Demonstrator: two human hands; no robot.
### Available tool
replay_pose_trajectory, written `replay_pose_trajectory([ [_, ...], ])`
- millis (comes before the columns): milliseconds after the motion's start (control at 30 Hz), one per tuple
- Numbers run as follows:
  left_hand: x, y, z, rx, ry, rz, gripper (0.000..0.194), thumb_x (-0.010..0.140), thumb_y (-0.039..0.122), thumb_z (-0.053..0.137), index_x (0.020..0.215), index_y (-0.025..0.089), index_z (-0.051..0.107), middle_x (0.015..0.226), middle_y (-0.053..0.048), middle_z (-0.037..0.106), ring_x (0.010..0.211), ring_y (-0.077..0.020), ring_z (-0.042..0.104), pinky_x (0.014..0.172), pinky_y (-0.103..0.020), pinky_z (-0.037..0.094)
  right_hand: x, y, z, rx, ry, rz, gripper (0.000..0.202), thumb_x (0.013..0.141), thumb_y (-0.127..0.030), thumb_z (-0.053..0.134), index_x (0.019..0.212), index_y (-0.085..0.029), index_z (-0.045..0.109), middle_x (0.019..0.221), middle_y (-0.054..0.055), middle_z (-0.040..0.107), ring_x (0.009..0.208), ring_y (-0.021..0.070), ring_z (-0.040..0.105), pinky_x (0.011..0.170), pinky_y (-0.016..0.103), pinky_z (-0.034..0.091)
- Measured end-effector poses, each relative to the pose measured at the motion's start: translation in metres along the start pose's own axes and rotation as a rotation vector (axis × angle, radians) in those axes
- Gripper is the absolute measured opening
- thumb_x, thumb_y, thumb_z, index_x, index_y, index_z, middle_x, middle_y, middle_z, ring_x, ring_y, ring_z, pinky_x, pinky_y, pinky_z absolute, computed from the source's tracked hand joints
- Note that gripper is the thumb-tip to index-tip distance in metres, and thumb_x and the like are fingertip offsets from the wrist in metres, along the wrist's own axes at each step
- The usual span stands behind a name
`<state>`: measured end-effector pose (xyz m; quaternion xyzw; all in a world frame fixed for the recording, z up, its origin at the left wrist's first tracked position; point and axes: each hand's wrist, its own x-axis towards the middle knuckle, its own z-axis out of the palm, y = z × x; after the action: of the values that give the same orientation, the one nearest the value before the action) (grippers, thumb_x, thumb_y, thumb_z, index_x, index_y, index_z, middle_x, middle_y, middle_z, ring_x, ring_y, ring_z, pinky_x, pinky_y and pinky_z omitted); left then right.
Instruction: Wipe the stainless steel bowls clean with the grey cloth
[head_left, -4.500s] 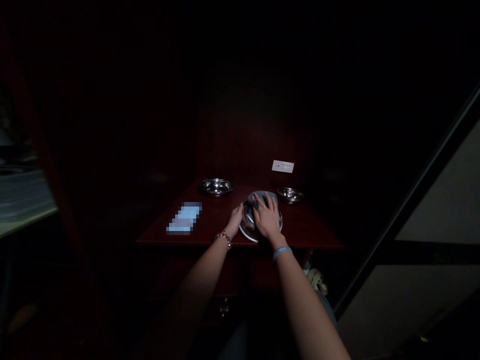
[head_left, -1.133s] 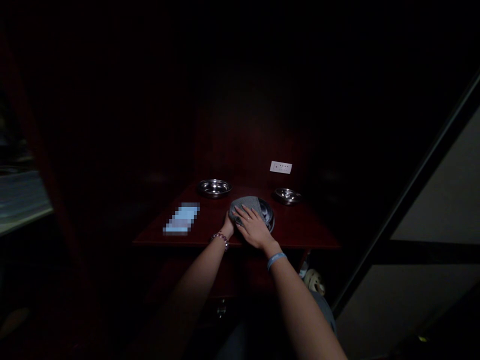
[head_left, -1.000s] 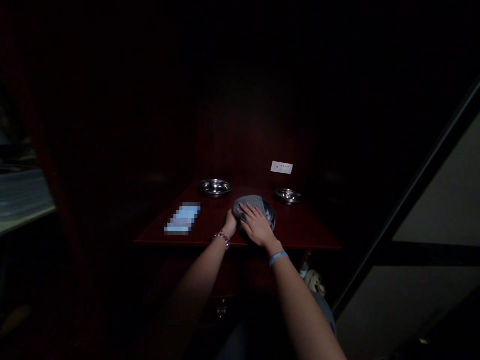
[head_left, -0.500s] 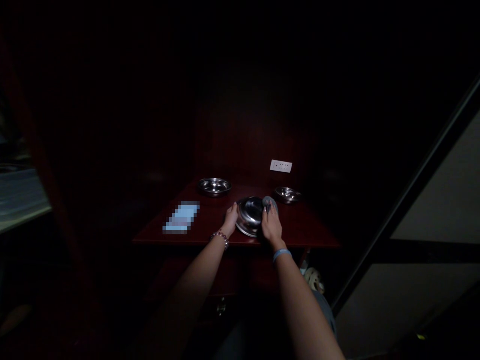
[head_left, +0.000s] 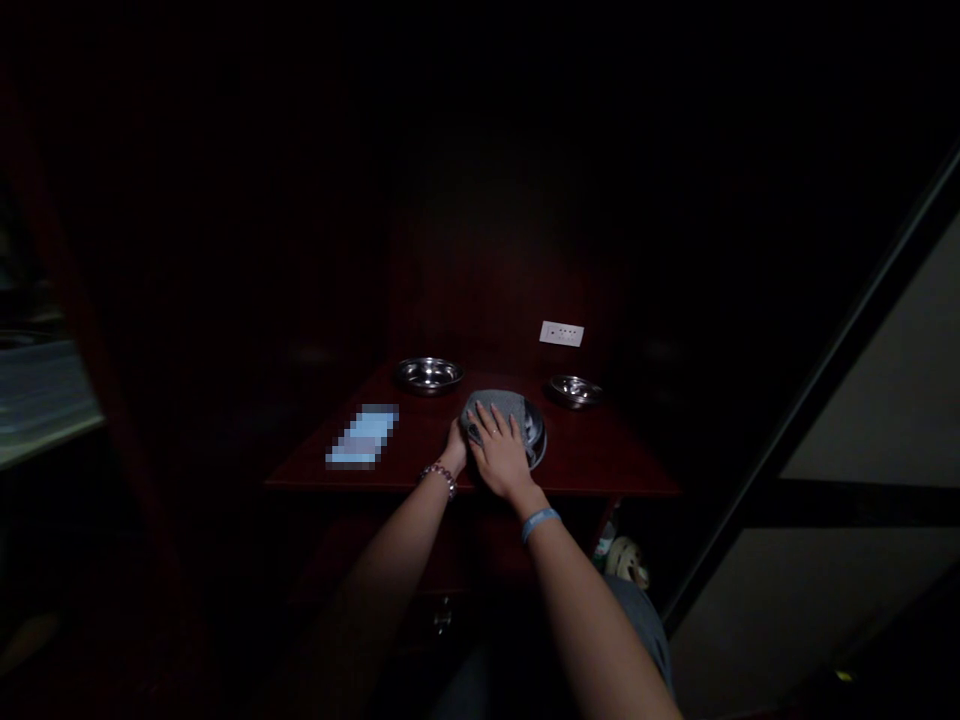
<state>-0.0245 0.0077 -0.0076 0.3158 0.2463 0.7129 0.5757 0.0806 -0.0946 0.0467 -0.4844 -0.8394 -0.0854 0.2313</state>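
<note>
And down goes the right hand, fingers straight and slightly spread, palm flat on a grey woven cloth draped over the left and far parts of a shiny round steel bowl, whose bare side gleams just right of those fingers. Over on the left, the left hand sits against the cloth-covered side, its fingertips hidden, so how tightly they close can't be told. All this plays out at the near edge of the dark red wooden tabletop, two shallow steel dishes lying farther off, left and right.
</note>
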Motion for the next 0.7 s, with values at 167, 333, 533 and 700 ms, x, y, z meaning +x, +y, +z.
replay_pose_trajectory([
  [167,-0.004,0.003,0.005,0.060,0.147,-0.129,0.023,0.091,0.033,0.055,0.082,0.019,0.070,0.101,-0.017,0.078,0.121,-0.0336,0.065,0.110,-0.047,0.045,0.001,0.007,-0.010,0.003,-0.021,-0.083,0.053,0.107,-0.036,0.036,0.159,-0.025,0.039,0.168,0.002,0.032,0.158,0.0230,0.023,0.129,0.051,0.019],
  [333,0.003,-0.001,0.009,0.111,0.127,-0.091,0.018,0.090,0.028,0.060,0.082,0.015,0.070,0.091,-0.015,0.078,0.103,-0.0285,0.071,0.103,-0.041,0.049,0.004,0.016,-0.013,0.020,0.001,-0.077,0.052,0.107,-0.036,0.034,0.157,-0.025,0.043,0.167,0.001,0.036,0.157,0.0217,0.026,0.129,0.047,0.019],
  [533,0.005,-0.003,0.008,0.160,0.082,-0.019,0.022,0.089,0.036,0.064,0.083,0.016,0.071,0.084,-0.009,0.077,0.080,-0.0203,0.069,0.087,-0.034,0.053,0.005,0.035,-0.007,-0.024,0.122,0.264,0.054,0.107,-0.033,0.030,0.160,-0.021,0.036,0.167,0.006,0.034,0.156,0.0244,0.028,0.127,0.048,0.023],
  [700,0.004,-0.002,0.006,0.238,0.096,0.010,0.029,0.086,0.044,0.067,0.078,0.016,0.070,0.076,-0.006,0.074,0.072,-0.0188,0.065,0.077,-0.031,0.051,-0.001,0.044,-0.008,-0.061,0.148,0.634,0.056,0.107,-0.030,0.030,0.160,-0.011,0.035,0.159,0.020,0.046,0.145,0.0276,0.047,0.118,0.044,0.037],
])
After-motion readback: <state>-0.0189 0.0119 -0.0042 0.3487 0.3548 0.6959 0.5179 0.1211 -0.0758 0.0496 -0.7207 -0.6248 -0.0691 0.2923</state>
